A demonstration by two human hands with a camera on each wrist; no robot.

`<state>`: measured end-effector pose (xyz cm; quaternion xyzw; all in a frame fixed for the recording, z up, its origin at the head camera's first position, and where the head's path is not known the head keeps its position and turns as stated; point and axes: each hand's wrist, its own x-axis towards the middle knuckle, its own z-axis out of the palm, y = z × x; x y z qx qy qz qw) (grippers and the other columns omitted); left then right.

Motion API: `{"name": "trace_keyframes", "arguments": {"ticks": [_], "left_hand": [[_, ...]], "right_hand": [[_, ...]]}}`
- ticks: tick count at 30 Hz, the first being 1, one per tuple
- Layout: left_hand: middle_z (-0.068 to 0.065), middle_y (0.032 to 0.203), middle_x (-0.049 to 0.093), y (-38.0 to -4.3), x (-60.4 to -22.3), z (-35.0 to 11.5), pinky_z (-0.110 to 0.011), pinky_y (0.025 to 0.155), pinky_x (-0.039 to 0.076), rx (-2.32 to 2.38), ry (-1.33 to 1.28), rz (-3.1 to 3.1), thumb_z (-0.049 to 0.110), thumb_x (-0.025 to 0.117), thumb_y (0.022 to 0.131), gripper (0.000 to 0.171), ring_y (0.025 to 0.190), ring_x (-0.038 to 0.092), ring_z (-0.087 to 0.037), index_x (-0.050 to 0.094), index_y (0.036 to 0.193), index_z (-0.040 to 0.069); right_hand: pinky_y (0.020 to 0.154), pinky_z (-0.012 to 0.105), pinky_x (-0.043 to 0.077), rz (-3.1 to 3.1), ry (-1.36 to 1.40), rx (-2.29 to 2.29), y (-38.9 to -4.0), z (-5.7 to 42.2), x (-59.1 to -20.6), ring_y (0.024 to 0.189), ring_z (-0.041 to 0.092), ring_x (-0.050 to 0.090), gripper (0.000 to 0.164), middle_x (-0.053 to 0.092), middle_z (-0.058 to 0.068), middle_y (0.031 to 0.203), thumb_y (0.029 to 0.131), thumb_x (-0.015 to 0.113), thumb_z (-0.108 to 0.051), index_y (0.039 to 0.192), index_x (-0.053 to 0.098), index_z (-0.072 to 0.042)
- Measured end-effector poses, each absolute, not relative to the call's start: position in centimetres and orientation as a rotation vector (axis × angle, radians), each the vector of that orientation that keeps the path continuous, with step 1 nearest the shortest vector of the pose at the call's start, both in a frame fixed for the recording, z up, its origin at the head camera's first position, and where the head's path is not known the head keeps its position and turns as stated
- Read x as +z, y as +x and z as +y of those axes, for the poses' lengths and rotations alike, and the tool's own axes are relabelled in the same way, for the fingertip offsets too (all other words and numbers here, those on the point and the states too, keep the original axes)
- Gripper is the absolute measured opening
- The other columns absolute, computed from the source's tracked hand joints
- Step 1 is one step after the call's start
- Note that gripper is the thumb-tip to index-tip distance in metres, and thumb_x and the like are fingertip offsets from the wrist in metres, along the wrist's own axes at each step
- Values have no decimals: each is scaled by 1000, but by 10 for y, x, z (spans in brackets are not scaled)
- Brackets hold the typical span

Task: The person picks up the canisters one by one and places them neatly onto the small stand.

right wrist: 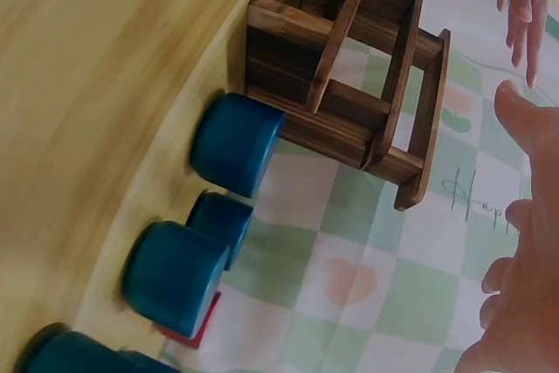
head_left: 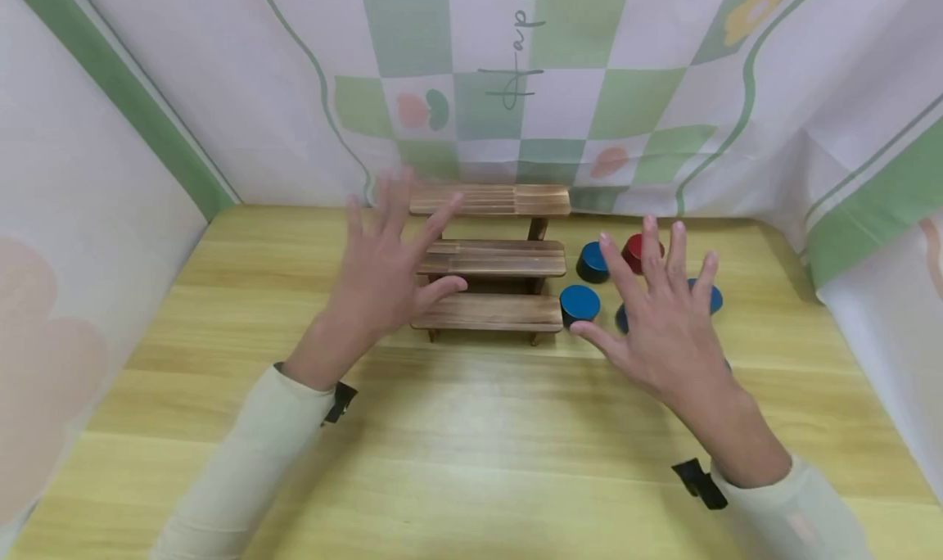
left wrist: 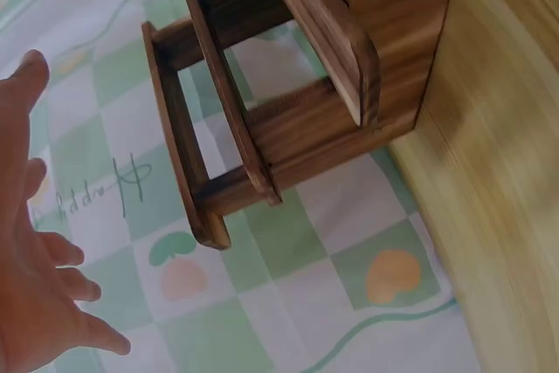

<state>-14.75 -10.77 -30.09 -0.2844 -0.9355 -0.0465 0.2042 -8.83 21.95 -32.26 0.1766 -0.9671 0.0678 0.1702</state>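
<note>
A three-tier wooden stand (head_left: 508, 259) is set at the back middle of the table. My left hand (head_left: 379, 277), fingers spread, is raised over its left end and holds nothing. My right hand (head_left: 666, 331) hovers with spread fingers over a group of round, lidded containers, its palm bare in the right wrist view. One blue container (head_left: 579, 302) stands right beside the lowest step, with another blue container (head_left: 593, 263) behind it. A red container (head_left: 639, 250) is partly covered by my fingers, as is a blue one (head_left: 713, 296) farther right. Others are mostly hidden under my hand.
The wood-patterned table (head_left: 471, 453) stretches toward me in front of the stand. Behind it hangs a green-and-white checked cloth (head_left: 489, 36) with printed letters. Pale cloth walls (head_left: 96, 216) close off both sides.
</note>
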Motion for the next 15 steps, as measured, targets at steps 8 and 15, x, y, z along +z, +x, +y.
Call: {"name": "trace_keyframes", "arguments": {"ticks": [8,15], "left_hand": [[-20,165,-7,-152,-304,-113,-73,109,5,-180,-740,-2681,66,61,90,90,148,-3,-45,16,161,31],[-25,163,8,-160,-307,-114,-73,108,13,-223,-740,-2648,63,62,91,88,146,10,-50,21,160,26]], "right_hand": [[107,71,-10,-2787,464,244,-86,231,-328,147,42,-13,99,-12,15,164,87,66,-62,162,17,-19],[109,71,-5,-2792,468,315,-87,241,-335,147,46,-7,106,-9,18,165,83,74,-56,162,15,-17]]}}
